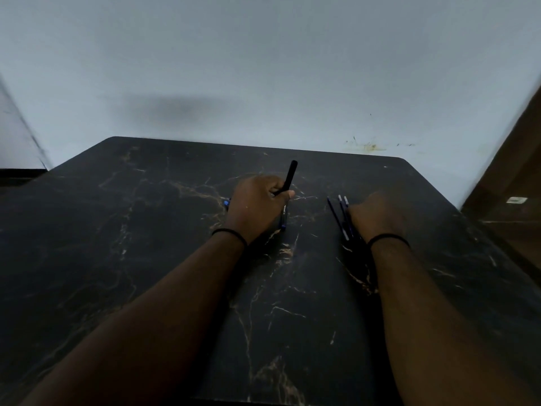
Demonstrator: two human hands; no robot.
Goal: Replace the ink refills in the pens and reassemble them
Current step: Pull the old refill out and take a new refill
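Dim room, pale blue-grey wall (263, 68) behind a black marble-patterned table (146, 230) veined in gold; a brownish stain marked the wall near the table's far right corner. Both forearms reached across the tabletop, each wrist wearing a thin black band.

Left hand (257, 203) was curled closed around a black pen (289, 177), gripped low on the barrel, with the upper end sticking up and tilting slightly right, away from the body. Under that hand lay other pens: one dark barrel with faint print (283, 215) showed along the hand's right edge, and a blue tip (226, 203) poked out on its left. How many lay there could not be told.

Right hand (376, 215) rested knuckles-up on the table, fingers folded under; whether it gripped anything could not be told. Touching its left edge lay a small cluster of thin ink refills (341, 213), dark blue with pale ends, fanned roughly parallel and pointing away from the person.
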